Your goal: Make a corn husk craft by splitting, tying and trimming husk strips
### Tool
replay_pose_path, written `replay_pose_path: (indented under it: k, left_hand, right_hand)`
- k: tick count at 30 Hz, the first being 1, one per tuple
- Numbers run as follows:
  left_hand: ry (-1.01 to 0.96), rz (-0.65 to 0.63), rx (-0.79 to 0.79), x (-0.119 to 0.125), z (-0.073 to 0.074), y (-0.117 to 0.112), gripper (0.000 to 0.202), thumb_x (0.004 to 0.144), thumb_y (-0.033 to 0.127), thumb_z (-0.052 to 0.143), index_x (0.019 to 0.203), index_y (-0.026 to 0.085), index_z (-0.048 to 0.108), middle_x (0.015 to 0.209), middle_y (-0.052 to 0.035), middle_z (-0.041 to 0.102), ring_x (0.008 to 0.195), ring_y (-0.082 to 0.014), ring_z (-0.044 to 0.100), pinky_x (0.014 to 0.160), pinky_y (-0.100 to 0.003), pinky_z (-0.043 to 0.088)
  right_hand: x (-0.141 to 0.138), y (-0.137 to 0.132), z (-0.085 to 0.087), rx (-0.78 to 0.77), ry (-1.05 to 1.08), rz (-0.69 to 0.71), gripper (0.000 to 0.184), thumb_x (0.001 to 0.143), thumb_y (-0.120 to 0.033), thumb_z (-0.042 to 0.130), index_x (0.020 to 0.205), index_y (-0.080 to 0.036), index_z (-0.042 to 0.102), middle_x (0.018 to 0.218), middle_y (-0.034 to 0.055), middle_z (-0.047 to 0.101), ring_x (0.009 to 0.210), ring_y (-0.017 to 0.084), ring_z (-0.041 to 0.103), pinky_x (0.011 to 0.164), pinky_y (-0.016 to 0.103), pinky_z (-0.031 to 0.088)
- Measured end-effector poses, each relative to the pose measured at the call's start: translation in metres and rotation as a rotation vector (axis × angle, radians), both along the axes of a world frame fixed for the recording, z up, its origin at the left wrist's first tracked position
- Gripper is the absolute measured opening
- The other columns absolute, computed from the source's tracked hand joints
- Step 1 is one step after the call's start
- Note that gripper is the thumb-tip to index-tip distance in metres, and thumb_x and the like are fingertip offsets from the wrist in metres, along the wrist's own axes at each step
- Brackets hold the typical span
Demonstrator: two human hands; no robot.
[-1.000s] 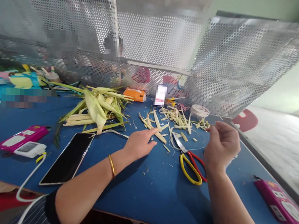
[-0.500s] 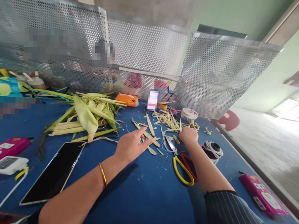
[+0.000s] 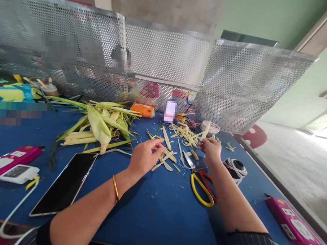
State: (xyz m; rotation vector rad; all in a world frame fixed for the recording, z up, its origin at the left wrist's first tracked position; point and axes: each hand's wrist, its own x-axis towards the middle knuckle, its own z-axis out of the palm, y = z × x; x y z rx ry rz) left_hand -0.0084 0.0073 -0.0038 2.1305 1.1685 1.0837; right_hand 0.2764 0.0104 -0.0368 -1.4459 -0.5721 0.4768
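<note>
Right hand [image 3: 211,150]: fingertips pinch pale husk strip [image 3: 205,131], rising above them.
Left hand [image 3: 145,155]: fingers curled; grip cannot be told.
Handling: light pinch advisable.
Scissors [image 3: 195,170]: between hands; avoid blades.

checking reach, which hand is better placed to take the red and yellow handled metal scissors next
Probably the right hand: it is nearer than the left hand to the grip end of the metal scissors with red and yellow handles. It pinches a slender pale husk strip, though, which may need releasing first.
</note>
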Motion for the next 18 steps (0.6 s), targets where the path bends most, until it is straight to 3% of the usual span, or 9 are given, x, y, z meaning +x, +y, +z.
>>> replay_pose_path:
  k: [5, 8, 10, 14, 15, 18]
  left_hand:
    - [-0.101, -0.039, -0.125, 0.004, 0.0, 0.0, 0.025, 0.082, 0.031, 0.061, 0.102, 0.023, 0.072, 0.091, -0.0012, 0.076, 0.08, -0.0166, 0.07, 0.072, -0.027, 0.054]
    - [-0.201, -0.093, -0.198, 0.008, 0.01, -0.004, 0.023, 0.082, 0.033, 0.062, 0.099, 0.022, 0.073, 0.093, -0.0024, 0.076, 0.084, -0.0178, 0.07, 0.076, -0.028, 0.054]
    - [-0.247, -0.094, -0.23, 0.013, 0.019, -0.007, 0.023, 0.08, 0.033, 0.064, 0.098, 0.022, 0.074, 0.095, -0.0033, 0.075, 0.087, -0.0188, 0.069, 0.079, -0.028, 0.053]
    - [-0.397, -0.173, -0.387, 0.025, 0.031, -0.011, 0.029, 0.072, 0.038, 0.072, 0.094, 0.018, 0.073, 0.09, -0.0055, 0.075, 0.084, -0.0197, 0.067, 0.075, -0.028, 0.052]
    - [-0.435, -0.211, -0.445, 0.028, 0.032, -0.011, 0.028, 0.07, 0.038, 0.072, 0.089, 0.017, 0.073, 0.088, -0.0053, 0.074, 0.081, -0.0186, 0.066, 0.074, -0.028, 0.051]
    - [-0.506, -0.166, -0.51, 0.034, 0.029, -0.009, 0.022, 0.066, 0.035, 0.074, 0.072, 0.014, 0.069, 0.071, -0.0023, 0.069, 0.067, -0.0141, 0.06, 0.066, -0.026, 0.047]
  right_hand:
    - [-0.02, -0.015, 0.02, 0.088, -0.091, 0.015, 0.019, 0.059, -0.029, 0.071, 0.071, -0.018, 0.061, 0.055, -0.0037, 0.06, 0.05, 0.013, 0.06, 0.049, 0.024, 0.044]
    - [-0.044, -0.031, 0.039, 0.169, -0.102, 0.165, 0.031, 0.063, -0.036, 0.074, 0.088, -0.018, 0.066, 0.063, -0.0029, 0.064, 0.054, 0.013, 0.06, 0.056, 0.027, 0.048]
    - [-0.065, -0.043, 0.048, 0.224, -0.06, 0.351, 0.035, 0.067, -0.037, 0.075, 0.096, -0.018, 0.068, 0.068, -0.002, 0.065, 0.057, 0.012, 0.06, 0.058, 0.027, 0.048]
    - [-0.102, -0.062, 0.05, 0.197, 0.0, 0.593, 0.026, 0.07, -0.037, 0.077, 0.088, -0.019, 0.069, 0.068, -0.0014, 0.067, 0.057, 0.011, 0.058, 0.059, 0.025, 0.046]
    - [-0.109, -0.064, 0.048, 0.183, 0.009, 0.618, 0.026, 0.069, -0.037, 0.078, 0.085, -0.019, 0.068, 0.067, -0.0016, 0.066, 0.057, 0.011, 0.059, 0.059, 0.025, 0.047]
    - [-0.119, -0.068, 0.044, 0.138, 0.028, 0.635, 0.032, 0.064, -0.039, 0.081, 0.084, -0.02, 0.065, 0.069, -0.0017, 0.066, 0.058, 0.013, 0.06, 0.058, 0.026, 0.046]
